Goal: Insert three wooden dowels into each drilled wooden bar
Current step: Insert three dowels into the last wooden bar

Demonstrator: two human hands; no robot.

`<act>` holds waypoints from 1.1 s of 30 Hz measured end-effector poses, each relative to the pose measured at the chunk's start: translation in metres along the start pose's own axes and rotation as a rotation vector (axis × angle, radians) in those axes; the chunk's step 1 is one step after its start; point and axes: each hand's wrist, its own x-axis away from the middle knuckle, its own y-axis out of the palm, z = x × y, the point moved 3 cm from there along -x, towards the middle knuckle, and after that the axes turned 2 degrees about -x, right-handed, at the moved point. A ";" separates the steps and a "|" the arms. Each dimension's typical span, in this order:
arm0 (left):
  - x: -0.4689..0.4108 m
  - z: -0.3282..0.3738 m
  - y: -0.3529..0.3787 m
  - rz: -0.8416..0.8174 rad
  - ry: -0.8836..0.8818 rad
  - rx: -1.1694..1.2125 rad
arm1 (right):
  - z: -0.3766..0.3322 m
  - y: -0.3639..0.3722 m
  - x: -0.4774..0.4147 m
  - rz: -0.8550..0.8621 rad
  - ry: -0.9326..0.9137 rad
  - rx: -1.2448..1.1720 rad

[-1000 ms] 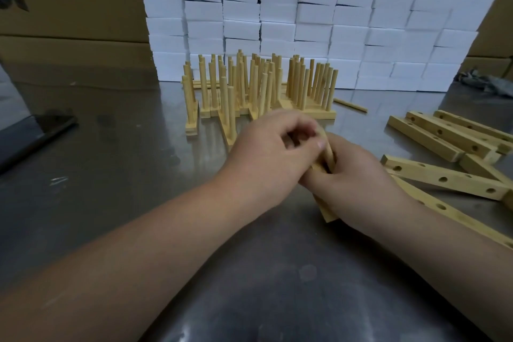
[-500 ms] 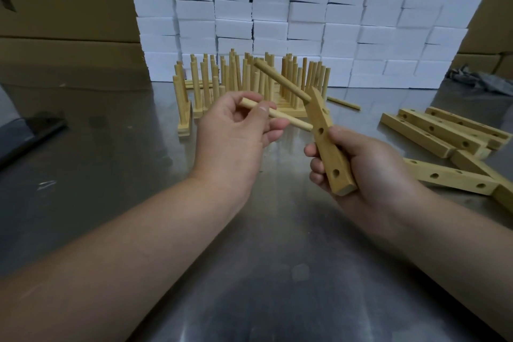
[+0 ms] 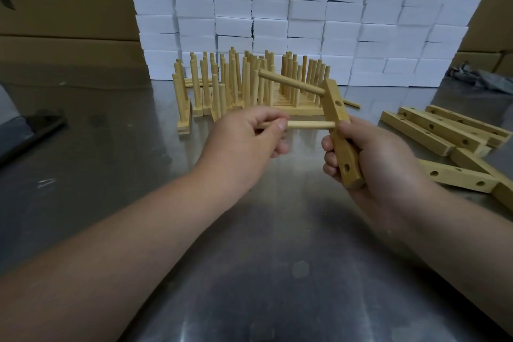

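My right hand (image 3: 372, 164) grips a drilled wooden bar (image 3: 340, 130), held nearly upright above the steel table. One dowel (image 3: 291, 83) sticks out of the bar's top end, pointing left. My left hand (image 3: 244, 144) pinches a second dowel (image 3: 308, 125) between thumb and fingers, level, with its right tip against the bar's left side just above my right thumb. Two open holes show on the bar's facing side, one near the top and one near the bottom end.
Several bars fitted with upright dowels (image 3: 249, 86) stand in a cluster behind my hands. Bare drilled bars (image 3: 444, 130) lie at the right. A loose dowel (image 3: 351, 103) lies behind the cluster. White foam blocks (image 3: 305, 14) and cardboard boxes (image 3: 66, 8) line the back.
A second ago both hands were closed together over the bar low on the table. They lifted and parted, and now the left hand's dowel lies level with its tip at the bar.
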 end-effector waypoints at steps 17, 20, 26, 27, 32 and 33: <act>0.002 0.011 -0.001 -0.201 0.260 -0.567 | 0.002 0.004 0.012 0.000 0.032 0.217; 0.004 0.009 0.000 -0.212 0.129 -0.508 | 0.003 0.004 0.012 0.010 0.028 0.252; 0.000 0.004 0.002 -0.228 -0.151 -0.426 | 0.010 0.005 0.010 -0.001 0.005 0.311; -0.001 0.003 0.002 -0.235 -0.167 -0.414 | 0.011 0.004 0.009 -0.001 0.001 0.324; -0.003 -0.004 0.003 -0.225 -0.173 -0.392 | 0.018 0.003 0.003 0.052 -0.011 0.407; -0.003 -0.005 0.003 -0.203 -0.150 -0.379 | 0.019 0.004 0.002 0.067 -0.018 0.408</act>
